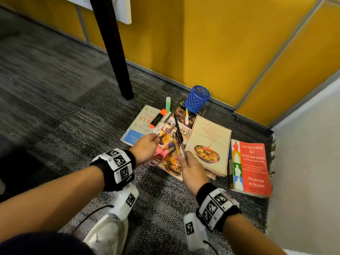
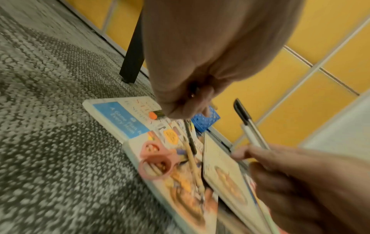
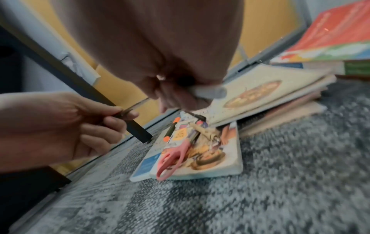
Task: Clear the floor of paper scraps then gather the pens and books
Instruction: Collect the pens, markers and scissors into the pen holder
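Both hands (left (image 1: 147, 147), right (image 1: 191, 171)) grip pens (image 1: 179, 138) above books (image 1: 210, 144).

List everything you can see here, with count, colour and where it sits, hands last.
books: at least five, cream, red and photo covers, overlapping on the carpet
pen cup: one, blue mesh, on the farthest book
highlighter: one, orange and black, on the left book
green marker: one, beyond the highlighter
scissors: one, pink handles, on the cookbook
table leg: one, black, on the carpet
left hand: pinches a thin dark pen
right hand: grips pens, black-capped
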`<action>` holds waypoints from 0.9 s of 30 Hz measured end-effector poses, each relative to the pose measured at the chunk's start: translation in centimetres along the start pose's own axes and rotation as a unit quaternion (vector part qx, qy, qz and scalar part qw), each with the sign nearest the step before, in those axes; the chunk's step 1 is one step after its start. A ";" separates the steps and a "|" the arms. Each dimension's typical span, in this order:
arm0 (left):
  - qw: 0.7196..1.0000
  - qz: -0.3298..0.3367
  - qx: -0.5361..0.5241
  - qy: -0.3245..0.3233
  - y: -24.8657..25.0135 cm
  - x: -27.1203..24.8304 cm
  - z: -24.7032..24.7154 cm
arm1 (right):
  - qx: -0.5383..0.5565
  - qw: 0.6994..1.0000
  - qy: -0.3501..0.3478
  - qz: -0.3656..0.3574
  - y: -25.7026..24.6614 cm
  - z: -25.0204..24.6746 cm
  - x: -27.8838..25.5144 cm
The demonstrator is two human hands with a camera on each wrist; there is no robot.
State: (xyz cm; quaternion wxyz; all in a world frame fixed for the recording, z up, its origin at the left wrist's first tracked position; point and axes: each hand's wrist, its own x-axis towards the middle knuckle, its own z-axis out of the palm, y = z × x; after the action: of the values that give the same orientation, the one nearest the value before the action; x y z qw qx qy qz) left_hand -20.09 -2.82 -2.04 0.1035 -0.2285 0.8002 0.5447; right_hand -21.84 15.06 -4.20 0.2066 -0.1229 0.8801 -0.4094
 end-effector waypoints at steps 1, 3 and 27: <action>0.999 0.004 0.014 0.029 0.3 0.5 -0.6 | -0.024 0.999 0.028 -0.011 -0.2 -0.4 0.1; 0.995 0.031 0.067 0.068 1.0 1.6 -1.5 | -0.096 0.990 0.091 -0.047 -0.3 -1.4 -0.1; 0.908 -0.159 -0.381 -0.074 -1.7 4.2 1.3 | -0.085 0.994 -0.038 -0.055 -5.9 2.9 3.1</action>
State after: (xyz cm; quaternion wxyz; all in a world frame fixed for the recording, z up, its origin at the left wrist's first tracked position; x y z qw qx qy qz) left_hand -23.09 -3.19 -5.70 0.1527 -0.3340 0.4744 0.8000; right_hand -22.89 8.14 -2.14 0.2056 -0.2035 0.8953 -0.3387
